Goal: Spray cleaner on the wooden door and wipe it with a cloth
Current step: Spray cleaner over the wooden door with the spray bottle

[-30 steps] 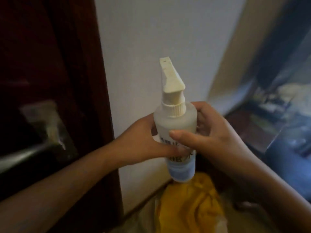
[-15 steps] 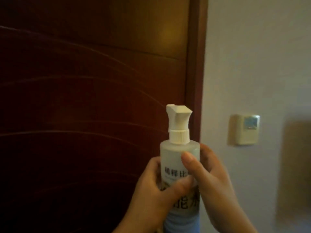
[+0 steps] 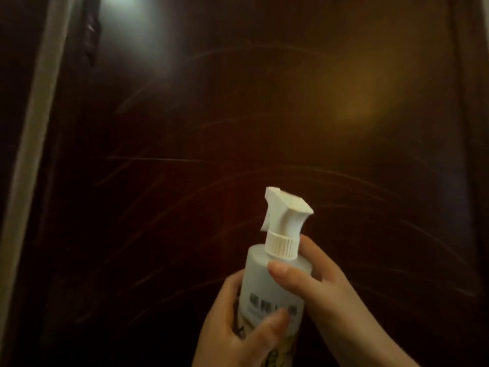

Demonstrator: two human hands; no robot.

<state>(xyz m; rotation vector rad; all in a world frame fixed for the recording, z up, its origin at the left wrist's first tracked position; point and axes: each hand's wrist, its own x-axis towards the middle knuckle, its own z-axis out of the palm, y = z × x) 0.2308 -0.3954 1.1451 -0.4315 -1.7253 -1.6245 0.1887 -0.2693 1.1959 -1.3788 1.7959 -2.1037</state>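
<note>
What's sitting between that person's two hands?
In the head view, the spray bottle sits between them: the left hand wraps its lower body, and the right hand grips it below the white cap.

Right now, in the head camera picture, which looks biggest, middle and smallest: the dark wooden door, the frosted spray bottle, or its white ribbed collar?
1. Dark wooden door: fills nearly the whole view.
2. Frosted plastic spray bottle: much smaller, though nearer the camera.
3. White ribbed collar: smallest, only a part of the bottle.
</note>
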